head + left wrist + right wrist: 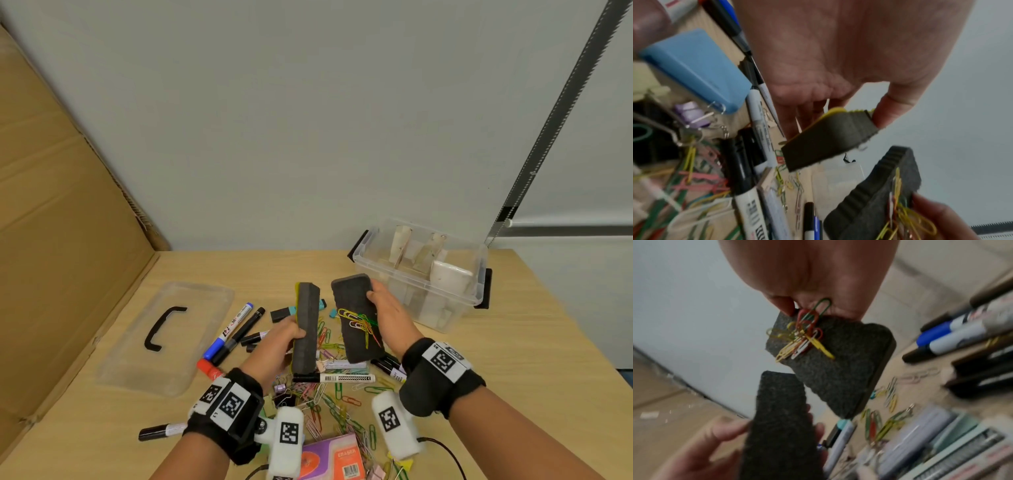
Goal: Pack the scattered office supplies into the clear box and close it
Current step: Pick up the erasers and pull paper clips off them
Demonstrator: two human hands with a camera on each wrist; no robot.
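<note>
My left hand [286, 337] grips a yellow-backed whiteboard eraser [306, 329] by its edges, felt side turned right. My right hand [385, 310] holds a second dark eraser [356, 318] with a clump of coloured paper clips [359, 323] stuck to its felt. Both erasers hang above the scattered supplies. The left wrist view has the yellow-backed eraser [828, 139] pinched between thumb and fingers. In the right wrist view the clips [801, 339] cling to the right eraser [830, 363]. The clear box [421, 274] stands open at the back right, white items inside. Its lid [168, 335] lies flat to the left.
Markers [236, 332], loose paper clips [329, 401], binder clips and a pink eraser pack [335, 459] litter the wooden table [513, 359] under my hands. A cardboard sheet [61, 205] leans along the left edge. A blue block [694, 68] shows in the left wrist view.
</note>
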